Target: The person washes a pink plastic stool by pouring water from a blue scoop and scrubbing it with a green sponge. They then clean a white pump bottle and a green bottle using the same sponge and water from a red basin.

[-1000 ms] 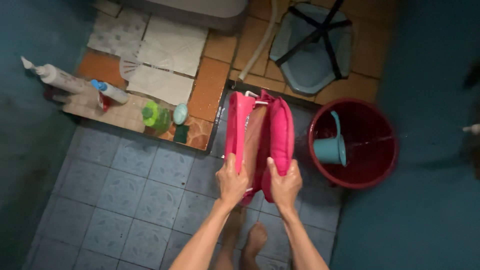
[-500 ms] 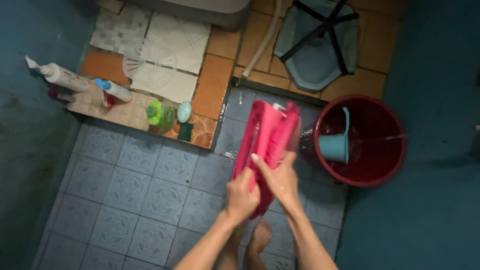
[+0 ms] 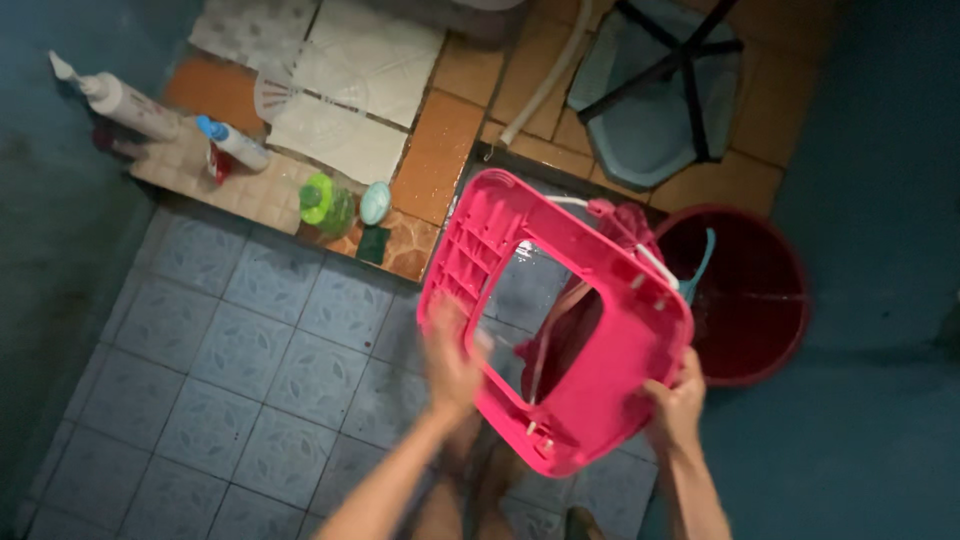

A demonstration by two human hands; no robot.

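Observation:
I hold a pink plastic square frame (image 3: 560, 240) with a large open middle, tilted flat toward the camera above the tiled floor. A white wire handle runs along its far edge, and a dark pink part hangs under it. My right hand (image 3: 676, 404) grips the frame's near right corner. My left hand (image 3: 451, 352), blurred, lies against the frame's left rim near its inner edge. My bare feet show below the frame.
A red bucket (image 3: 775, 330) with water and a teal dipper (image 3: 700, 268) stands at right. Bottles (image 3: 232, 145), a green bottle (image 3: 324, 203) and a sponge (image 3: 371, 243) line the raised tiled ledge at left. A squat toilet (image 3: 660, 110) lies at the back.
The pink frame has swung from edge-on and upright to flat and facing the camera. My hands have spread apart to its left rim and right corner.

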